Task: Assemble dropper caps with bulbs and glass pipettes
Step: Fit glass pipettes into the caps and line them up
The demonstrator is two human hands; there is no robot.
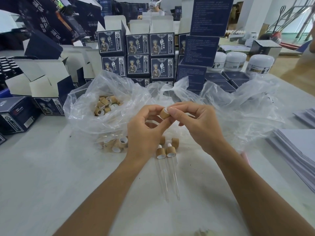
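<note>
Cap (164,113) pinched between both hands, open end facing up-right.

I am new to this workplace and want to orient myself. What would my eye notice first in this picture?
First, the two hands at the centre: the left hand and right hand together hold one bamboo cap. Below them two finished droppers lie on the table. Left of the hands, a clear bag holds many loose caps.

Bag of caps (109,106) left of the hands; assembled droppers (167,167) below; boxes (150,55) behind
</note>
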